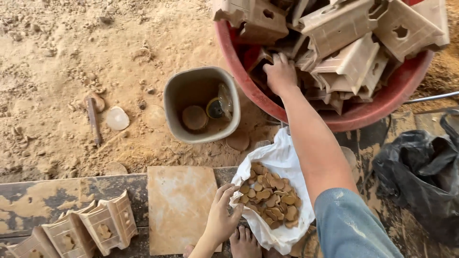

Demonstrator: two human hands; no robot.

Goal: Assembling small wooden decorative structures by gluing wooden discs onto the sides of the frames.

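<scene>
My right hand [281, 72] reaches into a big red tub [377, 107] heaped with pale clay house-shaped pieces [349, 62], its fingers down among them; what it grips is hidden. My left hand [221, 217] rests open at the edge of a white plastic bag [282, 160] holding several small brown clay cut-outs [268, 196]. The bag lies on a dark wooden board [62, 193] by my bare toes [244, 241].
A square grey bucket [201, 104] with a round lump and a small cup stands on sandy ground. A tan tile [180, 208] lies on the board. Three clay pieces [91, 227] sit bottom left. A black plastic bag [420, 177] lies right.
</scene>
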